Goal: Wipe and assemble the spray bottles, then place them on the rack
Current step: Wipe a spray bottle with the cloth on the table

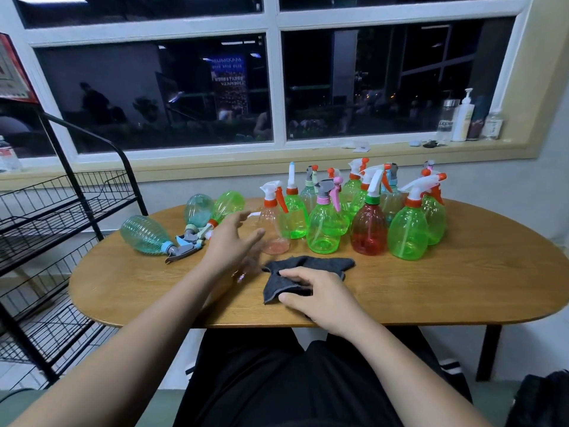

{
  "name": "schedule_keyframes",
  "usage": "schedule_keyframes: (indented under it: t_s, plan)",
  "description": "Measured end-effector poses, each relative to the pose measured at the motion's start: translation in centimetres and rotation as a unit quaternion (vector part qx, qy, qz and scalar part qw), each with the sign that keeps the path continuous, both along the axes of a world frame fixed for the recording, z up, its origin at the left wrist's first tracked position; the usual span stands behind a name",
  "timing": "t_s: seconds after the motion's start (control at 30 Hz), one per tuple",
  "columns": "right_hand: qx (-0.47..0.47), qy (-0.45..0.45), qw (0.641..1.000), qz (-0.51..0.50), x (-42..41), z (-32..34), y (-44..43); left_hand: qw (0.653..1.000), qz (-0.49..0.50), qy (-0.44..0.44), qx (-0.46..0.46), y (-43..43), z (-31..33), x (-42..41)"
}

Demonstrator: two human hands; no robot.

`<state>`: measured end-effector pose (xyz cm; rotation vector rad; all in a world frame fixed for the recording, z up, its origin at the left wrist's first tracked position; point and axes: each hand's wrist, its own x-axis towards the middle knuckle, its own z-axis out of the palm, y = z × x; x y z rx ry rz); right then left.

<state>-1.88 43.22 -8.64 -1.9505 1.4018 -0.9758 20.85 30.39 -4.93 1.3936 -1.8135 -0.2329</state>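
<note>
Several spray bottles stand in a cluster on the wooden table (pixel 431 291), mostly green, one red (pixel 369 229). A clear pinkish bottle (pixel 272 223) with a white and orange trigger stands nearest my left hand (pixel 232 241), which hovers open just left of it, fingers spread, holding nothing. Three bottles lie on their sides at the left: two teal ones (pixel 144 234) (pixel 198 208) and a green one (pixel 229 203). My right hand (pixel 314 292) rests on a dark grey cloth (pixel 308 266) near the table's front edge, fingers loosely bent over it.
A black wire rack (pixel 61 211) with several shelves stands left of the table. Behind the table, the window sill (pixel 277 161) carries bottles (pixel 462 118) at its far right. My lap is below the front edge.
</note>
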Motion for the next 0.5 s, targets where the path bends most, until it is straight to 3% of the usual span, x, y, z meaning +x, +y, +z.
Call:
schedule_keyframes:
  t_s: [0.2, 0.37, 0.5]
  plan:
    - [0.003, 0.0, 1.0, 0.001, 0.0, 0.0, 0.1, 0.992, 0.095, -0.069, -0.046, -0.4, 1.3, 6.5]
    - [0.002, 0.007, 1.0, 0.001, 0.1, 0.1, 0.1, 0.976, 0.176, -0.123, 0.023, -1.4, 0.5, 11.9]
    - [0.001, 0.005, 1.0, -0.001, 0.1, 0.1, 0.0, 0.97, 0.168, -0.16, 0.073, -0.7, -0.9, 13.0]
